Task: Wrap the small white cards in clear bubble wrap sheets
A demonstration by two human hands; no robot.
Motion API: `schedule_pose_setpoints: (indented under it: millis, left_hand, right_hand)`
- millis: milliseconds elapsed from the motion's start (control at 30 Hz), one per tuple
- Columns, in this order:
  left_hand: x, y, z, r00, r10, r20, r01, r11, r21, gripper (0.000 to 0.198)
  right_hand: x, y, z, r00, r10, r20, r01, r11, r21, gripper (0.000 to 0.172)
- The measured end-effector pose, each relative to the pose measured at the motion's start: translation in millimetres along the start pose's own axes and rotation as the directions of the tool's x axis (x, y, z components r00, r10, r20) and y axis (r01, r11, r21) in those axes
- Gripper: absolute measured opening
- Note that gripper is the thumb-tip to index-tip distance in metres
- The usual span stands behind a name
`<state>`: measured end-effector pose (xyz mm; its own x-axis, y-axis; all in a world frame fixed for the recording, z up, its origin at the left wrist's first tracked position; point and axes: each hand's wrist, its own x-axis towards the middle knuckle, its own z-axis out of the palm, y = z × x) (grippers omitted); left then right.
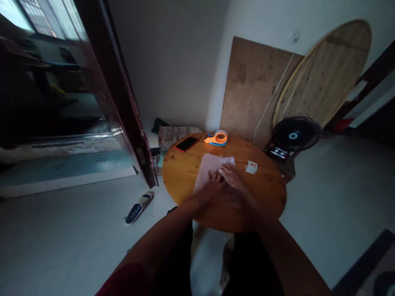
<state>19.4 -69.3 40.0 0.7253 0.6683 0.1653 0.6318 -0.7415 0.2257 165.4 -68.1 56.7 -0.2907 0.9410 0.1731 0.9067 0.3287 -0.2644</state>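
A sheet of pinkish bubble wrap (204, 174) lies flat on the round wooden table (177, 176). My left hand (216, 184) rests on the wrap with its fingers apart and slightly bent. Just right of it, touching or nearly so, my right hand (231, 176) lies over the wrap's right part, fingers stretched forward. Both hands hide the middle and near right of the sheet, so whether anything lies under them cannot be made out. Beyond the wrap stands an orange and blue tape dispenser (220, 139). To my right hand's right is a small white box or folded card (251, 167).
A phone with a red edge (187, 144) lies at the table's far left. Behind the table is a stack of paper (175, 133). A black fan (293, 135) stands at the right. A dark door frame (123, 90) rises at left, near a slipper (138, 209).
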Motion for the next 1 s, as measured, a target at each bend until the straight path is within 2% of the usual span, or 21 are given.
schedule_pose_setpoints:
  millis: [100,200,367,500,667,900,1000]
  left_hand:
    - [-16,-20,-3.8,1.0,-0.001,-0.004,0.001,1.0,0.002,0.065]
    - [-34,-35,1.8,1.0,-0.029,-0.01,0.029,1.0,-0.008,0.063]
    - [-51,-39,13.7,0.998,-0.06,-0.018,0.059,0.997,-0.04,0.068]
    - [-52,-37,11.3,0.997,-0.071,-0.006,0.07,0.996,-0.055,0.073]
    - [-52,-39,7.9,0.995,-0.093,-0.023,0.091,0.994,-0.064,0.073]
    - [-52,-41,10.7,0.996,-0.082,-0.018,0.08,0.991,-0.109,0.072]
    - [-52,-42,12.6,0.994,-0.07,-0.084,0.061,0.993,-0.1,0.071]
  right_hand:
    - [0,25,14,0.991,0.135,-0.019,-0.136,0.988,-0.068,0.046]
    - [0,34,22,0.988,0.155,0.003,-0.153,0.977,-0.147,0.049]
    - [4,35,32,0.995,0.094,-0.03,-0.098,0.967,-0.234,0.05]
    - [6,51,44,0.986,0.114,-0.126,-0.148,0.94,-0.306,0.052]
    - [12,78,56,0.987,-0.03,-0.159,-0.024,0.944,-0.33,0.054]
    - [16,94,61,0.977,-0.094,-0.193,0.018,0.933,-0.359,0.053]
    - [17,104,66,0.972,-0.113,-0.208,0.033,0.934,-0.355,0.051]
